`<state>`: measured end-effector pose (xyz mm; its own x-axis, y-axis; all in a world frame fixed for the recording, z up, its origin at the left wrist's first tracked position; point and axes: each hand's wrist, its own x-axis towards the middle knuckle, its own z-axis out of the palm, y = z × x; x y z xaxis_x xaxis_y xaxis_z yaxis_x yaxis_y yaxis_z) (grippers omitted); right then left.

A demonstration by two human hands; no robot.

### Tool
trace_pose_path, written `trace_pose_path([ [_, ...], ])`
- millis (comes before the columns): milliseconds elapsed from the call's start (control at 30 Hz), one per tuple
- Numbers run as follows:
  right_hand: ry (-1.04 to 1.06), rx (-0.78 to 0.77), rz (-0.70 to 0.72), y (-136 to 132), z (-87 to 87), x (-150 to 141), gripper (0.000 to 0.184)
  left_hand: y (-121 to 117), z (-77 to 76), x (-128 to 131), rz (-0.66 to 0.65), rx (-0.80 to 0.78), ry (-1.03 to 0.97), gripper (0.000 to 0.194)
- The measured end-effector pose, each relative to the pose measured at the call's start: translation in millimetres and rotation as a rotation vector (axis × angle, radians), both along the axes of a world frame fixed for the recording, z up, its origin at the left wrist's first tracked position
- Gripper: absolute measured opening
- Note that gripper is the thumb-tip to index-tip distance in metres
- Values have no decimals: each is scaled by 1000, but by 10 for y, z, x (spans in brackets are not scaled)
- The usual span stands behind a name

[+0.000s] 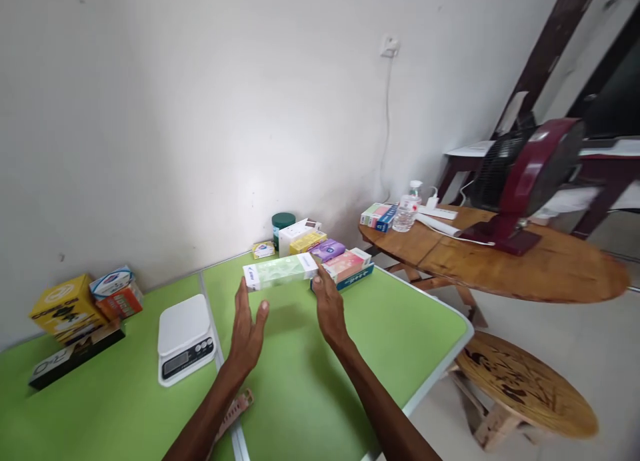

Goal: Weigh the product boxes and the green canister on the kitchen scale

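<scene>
A long white and pale green carton (281,272) is held level just above the green table, between my two hands. My left hand (249,331) presses its fingers against the left end, thumb standing apart. At the opposite end, the fingers of my right hand (330,309) grip the corner. Behind the carton are a yellow box (307,242), a purple packet (328,250) and a white box (299,233). A pink box (347,264) lies on a dark teal box (356,278) by my right hand. The carton's print is too blurred to read.
A white kitchen scale (185,334) stands left of my hands. Further left are a yellow box (65,308), an orange box (117,293) and a black box (77,356). A pink watch strap (235,411) lies under my left forearm. A fan (525,181) occupies the wooden table (565,268).
</scene>
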<state>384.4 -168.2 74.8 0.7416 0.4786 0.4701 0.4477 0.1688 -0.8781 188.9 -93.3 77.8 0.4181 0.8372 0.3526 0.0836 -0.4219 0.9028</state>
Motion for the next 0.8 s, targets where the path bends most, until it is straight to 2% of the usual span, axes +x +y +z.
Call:
trace_pose_path([
  [167, -9, -15, -148, -177, 79, 834, 100, -39, 50, 892, -154, 19, 11, 90],
  [267, -21, -58, -197, -111, 127, 1290, 109, 29, 78, 1310, -220, 24, 44, 94],
  [367, -44, -107, -215, 44, 154, 1661, 115, 136, 75, 1608, -243, 31, 55, 96],
  [533, -91, -191, -201, 357, 121, 1979, 112, 328, 47, 1841, -207, 1, 81, 98],
  [667, -132, -236, -201, 534, 24, 2080, 120, 397, 29, 1857, -221, 19, 124, 100],
  [800, -166, -271, -232, 586, -65, 2154, 126, 370, 17, 1810, -248, 9, 112, 103],
])
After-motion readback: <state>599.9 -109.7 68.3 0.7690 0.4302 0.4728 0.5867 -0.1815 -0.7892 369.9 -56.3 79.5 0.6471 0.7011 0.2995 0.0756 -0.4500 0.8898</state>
